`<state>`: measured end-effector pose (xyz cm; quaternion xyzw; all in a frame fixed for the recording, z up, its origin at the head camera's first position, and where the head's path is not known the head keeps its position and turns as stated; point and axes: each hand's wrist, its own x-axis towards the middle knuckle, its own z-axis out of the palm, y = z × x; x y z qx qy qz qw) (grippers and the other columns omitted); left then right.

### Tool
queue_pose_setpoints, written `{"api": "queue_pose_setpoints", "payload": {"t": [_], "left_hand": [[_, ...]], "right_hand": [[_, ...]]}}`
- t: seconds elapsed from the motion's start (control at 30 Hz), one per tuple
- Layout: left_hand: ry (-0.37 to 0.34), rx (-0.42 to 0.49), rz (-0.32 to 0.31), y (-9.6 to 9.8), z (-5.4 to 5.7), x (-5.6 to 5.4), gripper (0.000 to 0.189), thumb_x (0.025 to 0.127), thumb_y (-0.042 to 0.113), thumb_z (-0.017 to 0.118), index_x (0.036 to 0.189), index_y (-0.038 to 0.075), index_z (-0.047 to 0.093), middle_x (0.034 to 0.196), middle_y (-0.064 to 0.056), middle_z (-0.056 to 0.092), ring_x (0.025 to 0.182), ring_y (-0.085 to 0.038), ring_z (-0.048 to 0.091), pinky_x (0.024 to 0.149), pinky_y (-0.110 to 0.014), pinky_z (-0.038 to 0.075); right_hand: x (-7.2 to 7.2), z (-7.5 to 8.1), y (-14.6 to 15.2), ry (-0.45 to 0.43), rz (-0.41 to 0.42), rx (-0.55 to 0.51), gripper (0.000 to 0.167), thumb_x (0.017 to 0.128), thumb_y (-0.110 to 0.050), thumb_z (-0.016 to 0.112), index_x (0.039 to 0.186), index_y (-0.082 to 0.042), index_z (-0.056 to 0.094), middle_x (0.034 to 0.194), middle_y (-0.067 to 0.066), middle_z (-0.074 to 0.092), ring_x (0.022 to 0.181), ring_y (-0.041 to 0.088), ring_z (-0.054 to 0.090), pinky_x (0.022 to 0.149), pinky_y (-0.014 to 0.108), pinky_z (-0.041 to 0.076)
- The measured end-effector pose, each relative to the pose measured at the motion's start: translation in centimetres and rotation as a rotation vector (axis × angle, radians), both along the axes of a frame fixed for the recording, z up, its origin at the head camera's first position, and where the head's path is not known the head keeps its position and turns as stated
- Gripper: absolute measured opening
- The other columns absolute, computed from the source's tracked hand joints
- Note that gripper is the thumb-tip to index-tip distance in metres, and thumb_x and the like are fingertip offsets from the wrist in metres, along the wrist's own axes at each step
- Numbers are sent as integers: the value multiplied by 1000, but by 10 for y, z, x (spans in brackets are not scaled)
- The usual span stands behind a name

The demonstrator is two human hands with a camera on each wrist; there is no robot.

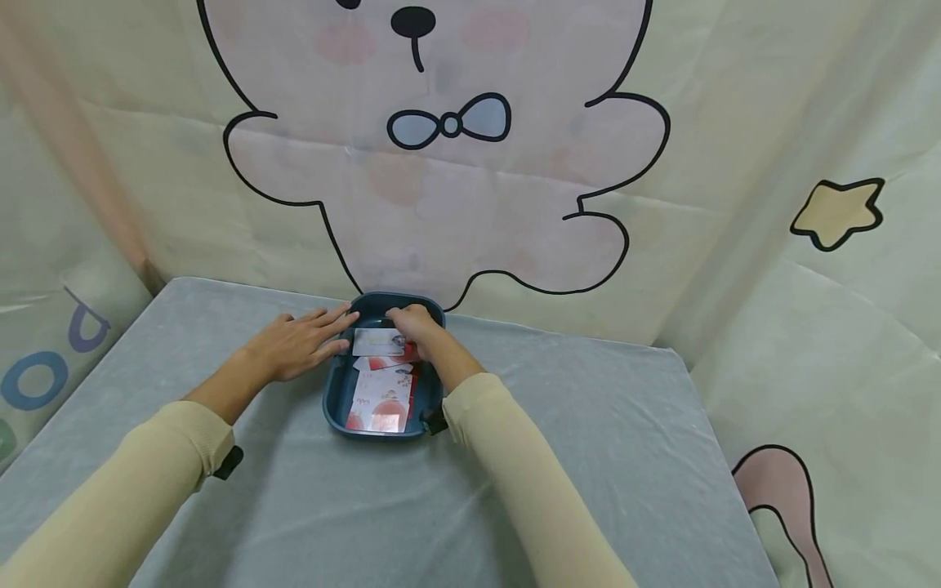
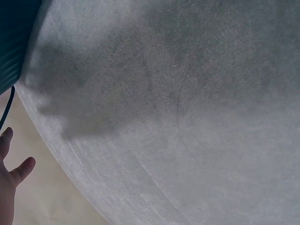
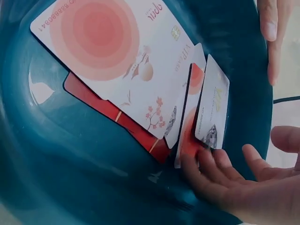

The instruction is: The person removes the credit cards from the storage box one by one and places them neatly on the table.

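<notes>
- Two sleeves (image 1: 529, 474) are reaching in from the near side, over the grey-covered desk (image 1: 588, 474).
- The blue bin (image 1: 332, 400) is sitting at the desk's far edge, left of centre.
- In its near part, a white card (image 1: 384, 396) with a pink circle is lying on top of red cards (image 3: 96, 98).
- Farther in, a small card (image 3: 215, 101) is leaning over a red-and-white card (image 3: 196, 79).
- The left hand (image 1: 294, 347) is touching the bin's left rim, fingers straight and apart.
- The right hand (image 1: 421, 327) is reaching in over the right side, fingertips touching the far cards, thumb standing apart from the fingers, clamped on nothing.
- Beyond, a curtain (image 1: 735, 147) is hanging, showing a blue bow tie (image 1: 483, 117) and, to the right, a yellow star (image 1: 838, 214).
</notes>
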<state>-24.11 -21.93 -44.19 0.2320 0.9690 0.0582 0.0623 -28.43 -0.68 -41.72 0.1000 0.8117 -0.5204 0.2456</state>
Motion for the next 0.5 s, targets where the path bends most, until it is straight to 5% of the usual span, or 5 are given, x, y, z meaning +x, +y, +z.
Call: {"api": "queue_pose_setpoints", "payload": {"t": [0.27, 0.5], "left_hand": [[4, 1, -2, 0, 0, 0, 62, 106, 45, 40, 159, 16, 26, 164, -13, 22, 141, -44, 35, 104, -73, 30], [-5, 15, -8, 1, 1, 2, 61, 106, 43, 40, 159, 15, 26, 164, -14, 22, 140, -45, 36, 102, -72, 32]], "right_hand": [[-5, -4, 4, 166, 58, 139, 23, 97, -15, 65, 115, -2, 63, 115, 12, 61, 97, 22, 56, 89, 38, 53], [-2, -5, 3, 221, 111, 232, 30, 86, -3, 75, 115, -6, 66, 116, 12, 62, 97, 23, 57, 84, 36, 53]]}}
